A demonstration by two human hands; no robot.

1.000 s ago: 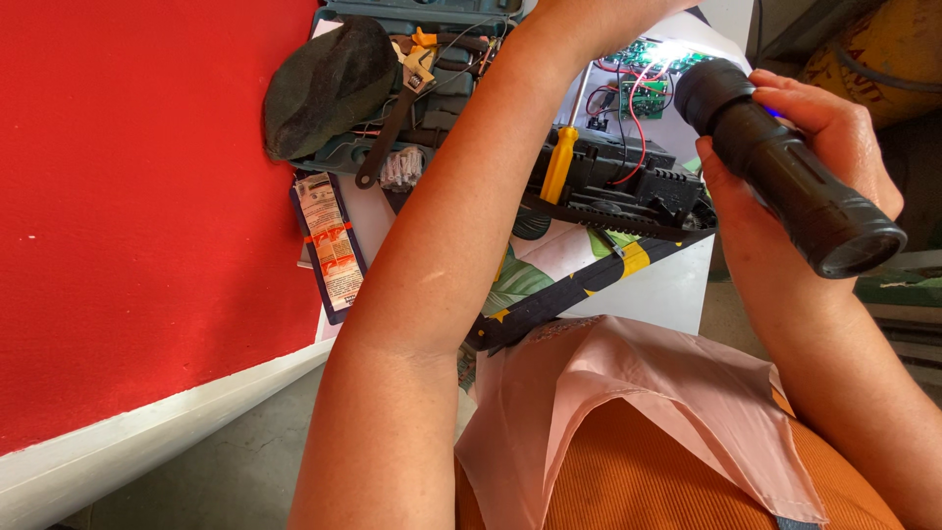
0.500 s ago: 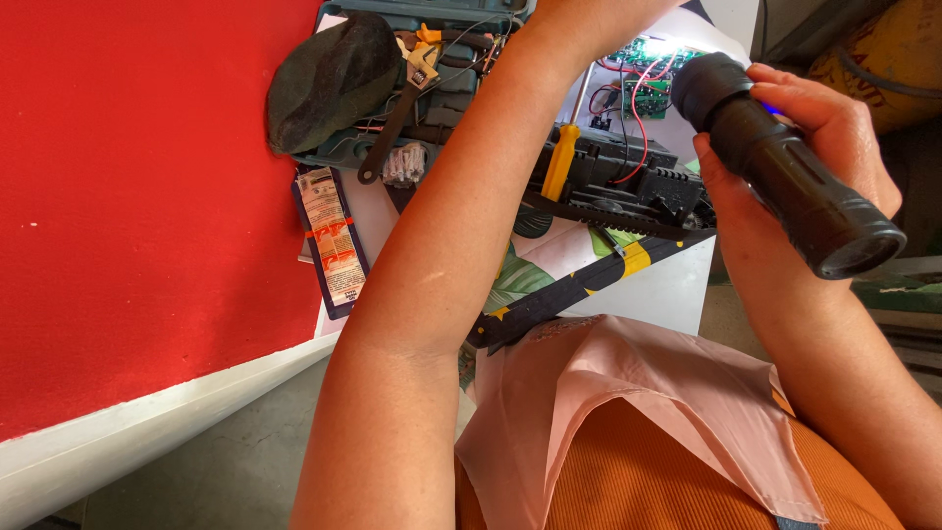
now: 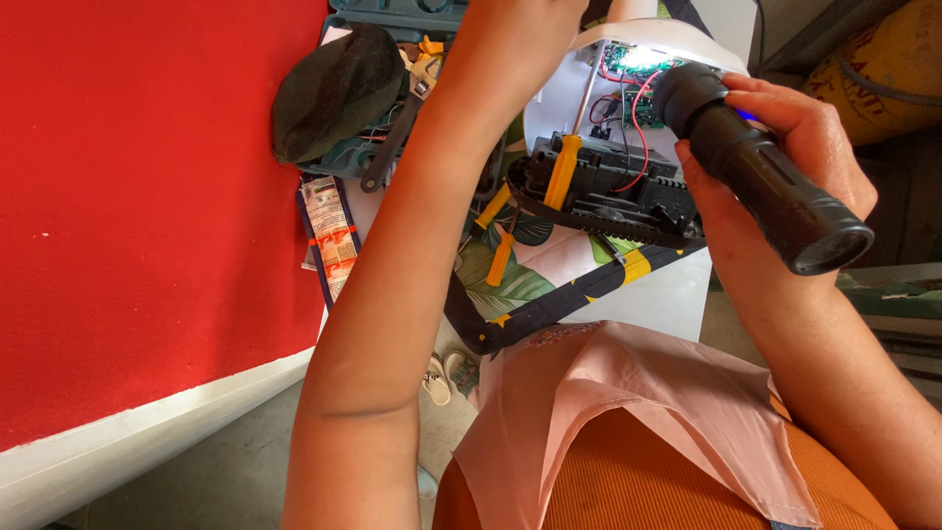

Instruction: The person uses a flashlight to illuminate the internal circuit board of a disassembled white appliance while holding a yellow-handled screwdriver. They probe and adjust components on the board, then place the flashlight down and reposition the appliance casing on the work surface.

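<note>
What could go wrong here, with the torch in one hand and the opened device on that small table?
1. The right hand alone aims the black torch; if it drifts, the lit circuit board goes dark, and red wires lie loose there.
2. The left forearm reaches over yellow-handled screwdrivers near the table edge; a nudge might knock them off.
3. The left hand is mostly cut off by the frame, so its grip cannot be judged.

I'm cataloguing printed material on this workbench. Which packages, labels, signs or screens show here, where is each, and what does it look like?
Flat printed packet: lies at the table's left edge below the teal tool case, beside the left forearm; long rectangle, white and orange print, dark blue border.
Yellow cylinder: top right corner behind the right hand; rounded, with dark lettering partly in view.
No screens or signs show.
</note>
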